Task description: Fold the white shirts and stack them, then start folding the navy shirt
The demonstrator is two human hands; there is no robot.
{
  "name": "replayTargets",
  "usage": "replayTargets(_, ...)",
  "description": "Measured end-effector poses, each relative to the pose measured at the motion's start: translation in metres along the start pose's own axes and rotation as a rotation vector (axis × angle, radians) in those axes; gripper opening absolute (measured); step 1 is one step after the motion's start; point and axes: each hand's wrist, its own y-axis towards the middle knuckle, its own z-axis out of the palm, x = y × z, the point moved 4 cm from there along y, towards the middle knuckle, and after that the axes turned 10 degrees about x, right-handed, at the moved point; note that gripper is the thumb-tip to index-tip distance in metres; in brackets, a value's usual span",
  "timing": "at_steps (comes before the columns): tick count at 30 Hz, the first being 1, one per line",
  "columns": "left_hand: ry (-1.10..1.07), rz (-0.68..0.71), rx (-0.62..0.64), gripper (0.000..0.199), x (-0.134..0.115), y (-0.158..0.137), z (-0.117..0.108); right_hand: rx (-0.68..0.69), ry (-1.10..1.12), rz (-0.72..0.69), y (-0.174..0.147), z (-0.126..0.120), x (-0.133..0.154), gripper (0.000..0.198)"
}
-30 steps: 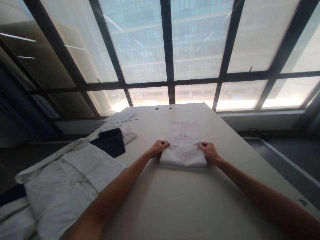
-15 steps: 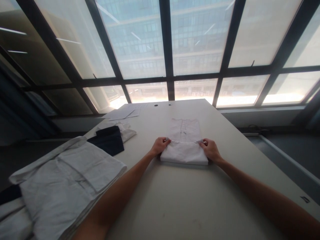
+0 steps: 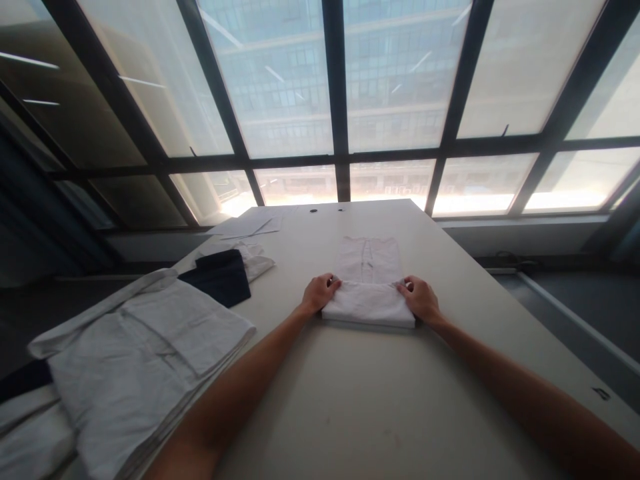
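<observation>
A white garment, apparently a shirt, lies on the table in front of me with its near part folded over. Its far part stays flat, showing a line down the middle. At the left end of the folded edge, my left hand pinches the cloth between thumb and fingers. My right hand pinches the same edge at the right end. Both hands rest low, close to the tabletop. Some fingertips are hidden by the cloth and the hands themselves.
The white table runs away from me toward large windows. On its left lie a pile of white cloth, a dark blue cloth and, farther back, paper sheets. A small dark fitting is near the right edge.
Both hands keep their grip on the garment's folded edge and have barely moved. The whole view has shifted slightly.
</observation>
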Motion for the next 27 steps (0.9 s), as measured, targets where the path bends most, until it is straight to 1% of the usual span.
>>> replayTargets(1, 0.018, 0.01, -0.017, 0.027, -0.001, -0.001, -0.004, 0.006, -0.008, 0.005, 0.0, -0.001, 0.0, 0.028)
replayTargets(3, 0.068, 0.056, -0.077, 0.037, -0.009, -0.003, -0.013, 0.008, -0.02, 0.017, -0.001, -0.004, 0.002, 0.034)
replayTargets(5, 0.134, 0.145, -0.108, 0.043, -0.027, -0.009, -0.019, -0.031, -0.049, 0.0, -0.004, -0.009, 0.009, 0.042)
replayTargets(6, 0.166, 0.204, -0.09, 0.044, -0.038, -0.013, -0.017, -0.065, -0.07, -0.032, -0.007, -0.012, 0.015, 0.045)
replayTargets(8, 0.211, 0.323, 0.012, 0.044, -0.062, -0.023, -0.005, -0.119, -0.107, -0.151, -0.016, -0.013, 0.034, 0.049)
replayTargets(9, 0.233, 0.376, 0.074, 0.045, -0.074, -0.028, 0.004, -0.119, -0.12, -0.229, -0.022, -0.01, 0.045, 0.05)
replayTargets(11, 0.277, 0.452, 0.186, 0.048, -0.09, -0.038, 0.026, -0.05, -0.144, -0.381, -0.035, 0.004, 0.064, 0.052)
replayTargets(13, 0.315, 0.483, 0.265, 0.051, -0.098, -0.045, 0.045, 0.061, -0.2, -0.481, -0.046, 0.024, 0.075, 0.054)
replayTargets(15, 0.351, 0.478, 0.313, 0.054, -0.096, -0.048, 0.058, 0.161, -0.282, -0.506, -0.053, 0.043, 0.075, 0.057)
replayTargets(18, 0.407, 0.431, 0.327, 0.06, -0.086, -0.048, 0.064, 0.253, -0.393, -0.442, -0.053, 0.056, 0.064, 0.061)
replayTargets(21, 0.453, 0.364, 0.322, 0.068, -0.071, -0.046, 0.057, 0.286, -0.454, -0.361, -0.052, 0.055, 0.053, 0.071)
replayTargets(23, 0.467, 0.291, 0.337, 0.072, -0.06, -0.045, 0.049, 0.289, -0.46, -0.309, -0.052, 0.051, 0.048, 0.076)
replayTargets(27, 0.454, 0.12, 0.388, 0.072, -0.04, -0.041, 0.032, 0.277, -0.431, -0.202, -0.053, 0.046, 0.038, 0.084)
